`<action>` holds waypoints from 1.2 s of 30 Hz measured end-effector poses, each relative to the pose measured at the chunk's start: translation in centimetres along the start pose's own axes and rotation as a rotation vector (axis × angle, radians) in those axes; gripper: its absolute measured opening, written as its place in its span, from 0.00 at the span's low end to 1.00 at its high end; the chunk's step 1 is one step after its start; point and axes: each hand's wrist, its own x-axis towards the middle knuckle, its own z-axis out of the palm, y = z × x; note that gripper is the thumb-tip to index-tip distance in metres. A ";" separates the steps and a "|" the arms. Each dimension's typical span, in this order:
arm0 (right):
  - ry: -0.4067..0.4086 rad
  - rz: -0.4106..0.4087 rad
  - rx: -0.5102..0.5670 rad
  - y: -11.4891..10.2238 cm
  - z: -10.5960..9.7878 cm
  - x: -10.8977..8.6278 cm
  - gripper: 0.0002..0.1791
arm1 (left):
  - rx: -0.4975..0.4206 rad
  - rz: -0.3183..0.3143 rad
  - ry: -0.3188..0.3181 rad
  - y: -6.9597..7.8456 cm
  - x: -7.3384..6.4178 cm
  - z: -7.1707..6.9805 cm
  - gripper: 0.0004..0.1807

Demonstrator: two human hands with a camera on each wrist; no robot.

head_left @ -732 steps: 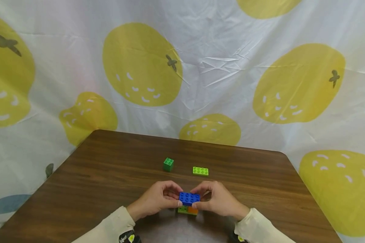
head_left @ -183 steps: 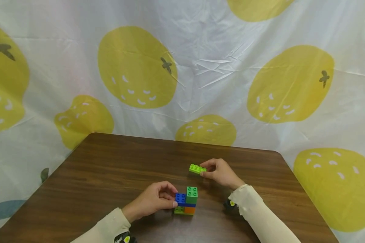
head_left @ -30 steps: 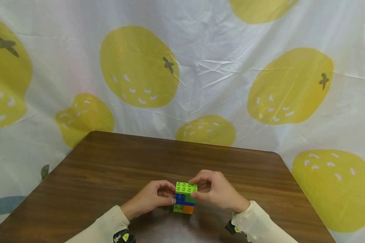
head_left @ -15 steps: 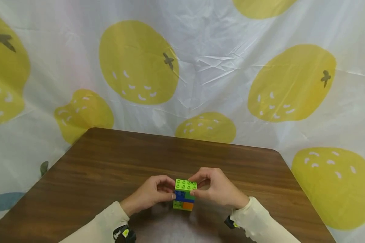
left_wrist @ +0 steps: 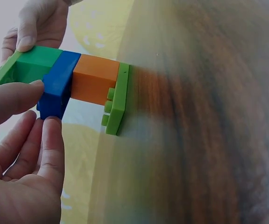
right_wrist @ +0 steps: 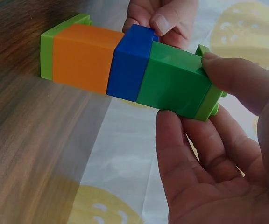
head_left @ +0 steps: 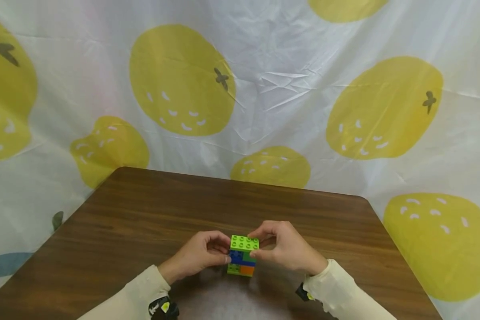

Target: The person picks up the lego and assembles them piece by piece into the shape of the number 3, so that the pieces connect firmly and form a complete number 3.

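A small tower of building bricks stands upright on the table in the head view. From the bottom up it has a lime-green plate, an orange brick, a blue brick, a green brick and a second lime-green plate. The orange and green bricks sit on the right side of the stack, with open gaps beside them. My left hand pinches the blue brick between thumb and fingers. My right hand grips the upper lime-green plate at its right end, with fingers also touching the green brick.
The brown wooden table extends behind and to both sides of the tower. A white curtain with yellow lemons hangs beyond its far edge. Black wrist cameras sit near my cream sleeves.
The green brick and a lime-green plate, earlier loose on the table, are now on the stack. My right hand brought the plate over from the back right. Over the last second, hands barely moved.
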 end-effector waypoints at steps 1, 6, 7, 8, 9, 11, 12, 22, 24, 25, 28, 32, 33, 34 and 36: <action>0.003 0.003 0.002 0.1 0.1 -0.1 0.18 | 0.000 -0.001 -0.002 0.0 0.0 0.0 0.20; 0.042 -0.001 0.043 0.5 0.6 -0.6 0.19 | 0.004 0.000 -0.009 -0.1 0.1 0.0 0.20; 0.052 -0.008 0.053 0.7 0.8 -0.7 0.19 | 0.003 -0.001 -0.007 -0.1 0.1 0.0 0.20; 0.061 -0.017 0.063 0.8 1.0 -0.7 0.20 | 0.004 -0.001 -0.005 -0.2 0.1 0.0 0.20; 0.071 -0.029 0.074 0.9 1.2 -0.8 0.20 | 0.004 -0.001 -0.002 -0.2 0.0 0.0 0.20; 0.088 -0.038 0.090 1.2 1.5 -1.0 0.20 | 0.003 -0.001 0.002 -0.3 -0.1 0.1 0.20; 0.091 -0.039 0.098 1.4 1.7 -1.1 0.20 | 0.003 -0.004 0.002 -0.4 -0.2 0.2 0.20; 0.105 -0.017 0.164 2.0 2.6 -2.3 0.25 | 0.002 0.005 -0.010 -0.4 -0.5 0.4 0.20; 0.110 -0.021 0.163 2.1 2.6 -2.4 0.26 | 0.008 0.005 -0.002 -0.3 -0.6 0.3 0.20; 0.111 -0.021 0.162 2.2 2.6 -2.4 0.26 | 0.010 0.006 -0.001 -0.3 -0.6 0.3 0.19; 0.112 -0.014 0.164 2.4 2.6 -2.5 0.26 | 0.017 0.009 0.004 -0.2 -0.5 0.2 0.19; 0.108 -0.009 0.184 2.6 2.7 -2.5 0.25 | 0.010 0.014 -0.005 -0.2 -0.4 0.1 0.20; 0.107 -0.011 0.188 2.7 2.7 -2.5 0.25 | 0.008 0.013 -0.008 -0.2 -0.4 0.1 0.20; 0.108 -0.013 0.189 2.7 2.7 -2.5 0.24 | 0.004 0.013 -0.010 -0.2 -0.4 0.1 0.20; 0.110 -0.020 0.192 2.8 2.8 -2.5 0.24 | -0.007 0.011 -0.018 -0.2 -0.4 0.0 0.21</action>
